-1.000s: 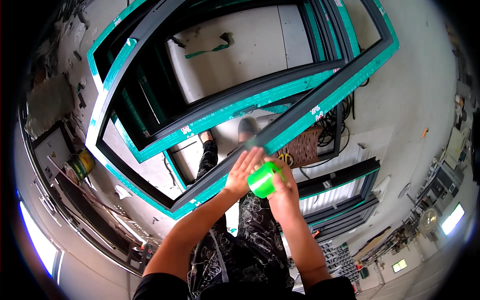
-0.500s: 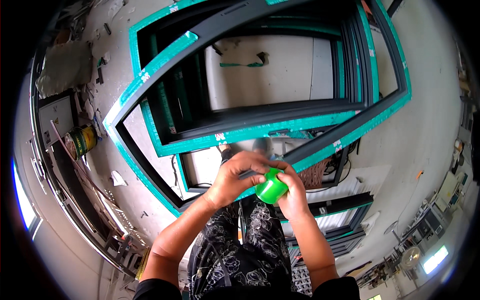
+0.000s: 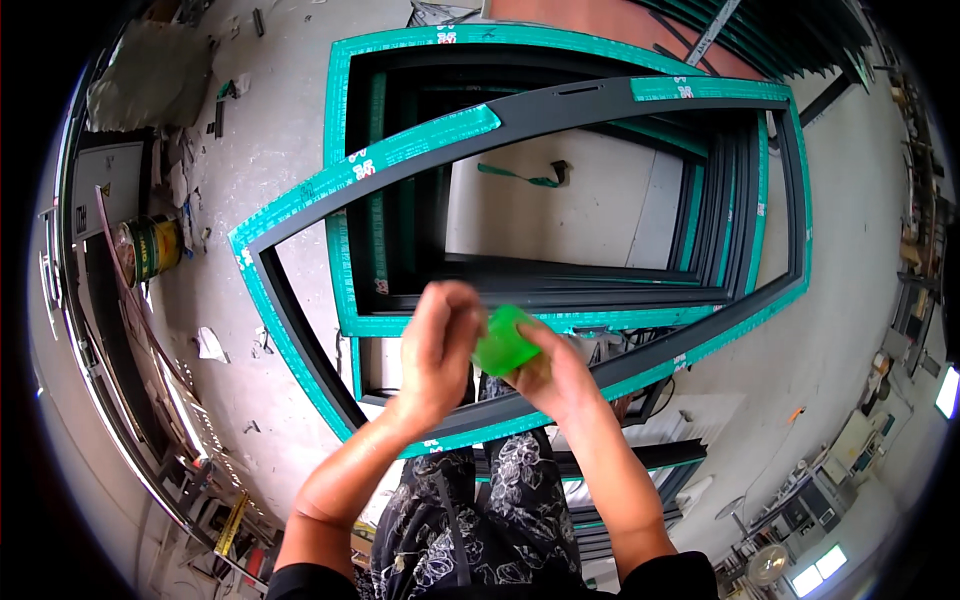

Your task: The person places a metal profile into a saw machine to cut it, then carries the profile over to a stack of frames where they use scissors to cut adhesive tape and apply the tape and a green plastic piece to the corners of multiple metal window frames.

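Note:
A bright green, shiny, cylinder-shaped object (image 3: 506,341) is in my right hand (image 3: 550,375), whose fingers wrap its right side; I cannot make out exactly what kind of thing it is. My left hand (image 3: 436,345) is close to its left side, the fingers upward and smeared by motion, so whether they hold anything is unclear. Both hands are above the near side of a large dark grey frame (image 3: 545,105) partly covered with green film. That frame lies at an angle over a stack of similar dark frames (image 3: 341,200).
A yellow-and-green bucket (image 3: 150,248) stands on the floor at left, near scattered scraps. More dark frame pieces (image 3: 640,455) lie beside my legs at right. A green strip (image 3: 525,177) rests inside the stacked frames. An orange-red panel (image 3: 590,35) shows at the far side.
The view has shifted, showing more of the far side. My left hand has come away from the green object and turned upward; the right hand still holds it, now further left.

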Demonstrator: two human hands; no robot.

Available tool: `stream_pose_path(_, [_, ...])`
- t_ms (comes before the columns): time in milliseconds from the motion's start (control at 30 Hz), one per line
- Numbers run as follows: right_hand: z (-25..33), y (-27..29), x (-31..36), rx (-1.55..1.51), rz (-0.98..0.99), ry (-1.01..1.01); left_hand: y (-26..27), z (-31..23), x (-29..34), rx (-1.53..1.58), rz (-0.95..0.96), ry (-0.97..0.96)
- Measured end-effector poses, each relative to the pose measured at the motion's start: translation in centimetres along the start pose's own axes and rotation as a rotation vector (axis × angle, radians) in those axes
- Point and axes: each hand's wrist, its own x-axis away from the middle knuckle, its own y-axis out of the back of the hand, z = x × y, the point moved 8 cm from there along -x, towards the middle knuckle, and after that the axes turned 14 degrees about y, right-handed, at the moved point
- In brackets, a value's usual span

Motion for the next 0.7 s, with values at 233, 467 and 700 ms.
stream_pose_path(233, [4.1,2.0,-14.8,-0.385,-0.127,0.125,0.8,-3.4,-19.8,-0.126,-0.237,-0.257])
stream_pose_path(467, [3.5,7.8,-31.9,-0.324,-0.322,0.087,0.0,7.8,-37.7,-0.754,-0.265,0.031])
stream_pose_path(700, [8.7,-1.6,-39.5,-0.514,0.279,0.005,-1.6,9.5,-39.1,-0.893,-0.122,-0.097])
